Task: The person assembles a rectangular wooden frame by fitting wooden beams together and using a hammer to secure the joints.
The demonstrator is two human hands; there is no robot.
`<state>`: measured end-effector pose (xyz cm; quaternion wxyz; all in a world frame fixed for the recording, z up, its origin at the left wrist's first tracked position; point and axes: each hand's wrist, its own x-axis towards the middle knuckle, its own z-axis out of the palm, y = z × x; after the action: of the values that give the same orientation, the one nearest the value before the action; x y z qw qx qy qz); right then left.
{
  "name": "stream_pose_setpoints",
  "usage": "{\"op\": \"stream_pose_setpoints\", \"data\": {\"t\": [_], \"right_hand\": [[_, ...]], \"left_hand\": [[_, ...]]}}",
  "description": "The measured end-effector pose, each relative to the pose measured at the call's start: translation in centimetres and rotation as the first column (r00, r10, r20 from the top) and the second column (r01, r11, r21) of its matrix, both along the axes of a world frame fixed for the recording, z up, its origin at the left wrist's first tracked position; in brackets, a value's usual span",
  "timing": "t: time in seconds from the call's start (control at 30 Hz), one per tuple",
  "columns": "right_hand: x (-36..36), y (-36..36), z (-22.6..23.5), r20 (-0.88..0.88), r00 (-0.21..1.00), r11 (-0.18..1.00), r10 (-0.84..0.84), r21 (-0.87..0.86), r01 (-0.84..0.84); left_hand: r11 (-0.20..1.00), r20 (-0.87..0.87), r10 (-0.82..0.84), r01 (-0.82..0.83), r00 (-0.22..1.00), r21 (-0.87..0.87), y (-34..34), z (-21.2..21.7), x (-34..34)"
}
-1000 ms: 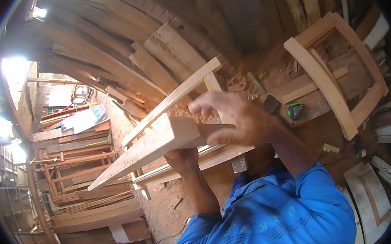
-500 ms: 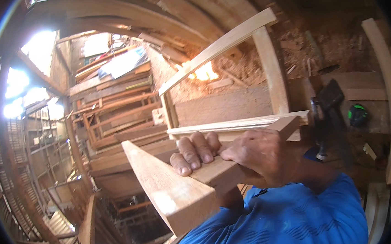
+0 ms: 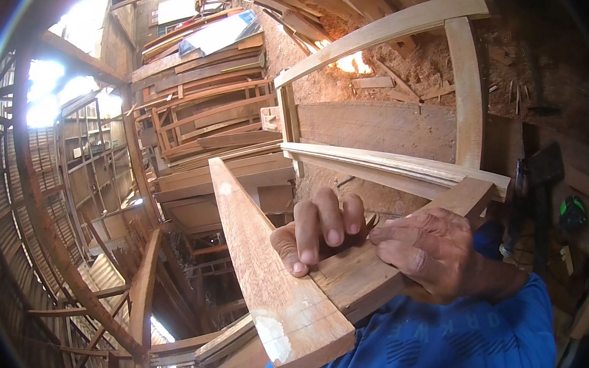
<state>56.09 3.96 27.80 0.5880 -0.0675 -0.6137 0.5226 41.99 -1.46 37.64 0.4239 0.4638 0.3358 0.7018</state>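
1. While the tapered plank (image 3: 267, 276) and cross rail (image 3: 354, 276) are meeting at an angle, the joined piece is staying close before the blue shirt (image 3: 473, 350), probably for easier support.
2. The left hand (image 3: 322, 227) is hooking its fingers over the rail near the joint, apparently taking the weight there; its thumb is hiding.
3. The right hand (image 3: 428, 253) is bending its fingers against the rail farther along, seemingly steadying it; whether it is pinching something small, I cannot tell.
4. Beyond, a rectangular wooden frame (image 3: 467, 94) is standing near the rail's far end; whether they are touching is unclear.
5. A green-and-black tape measure (image 3: 573, 212) is lying to the right, perhaps for easy reach.
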Motion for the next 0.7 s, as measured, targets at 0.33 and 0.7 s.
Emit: {"op": "stream_pose_setpoints", "data": {"t": [0.33, 0.7], "right_hand": [[0.9, 0.2, -0.5, 0.013, 0.999, 0.997, -0.042, 0.065, 0.041], [-0.8, -0.3, -0.3, 0.108, 0.987, 0.993, -0.119, 0.012, 0.118]], "left_hand": [[0.994, 0.118, -0.108, 0.105, 0.987, 0.03, -0.4, -0.4, 0.4], [0.889, 0.259, -0.455, 0.42, 0.852, 0.18, 2.6, -1.8, -2.6]]}}
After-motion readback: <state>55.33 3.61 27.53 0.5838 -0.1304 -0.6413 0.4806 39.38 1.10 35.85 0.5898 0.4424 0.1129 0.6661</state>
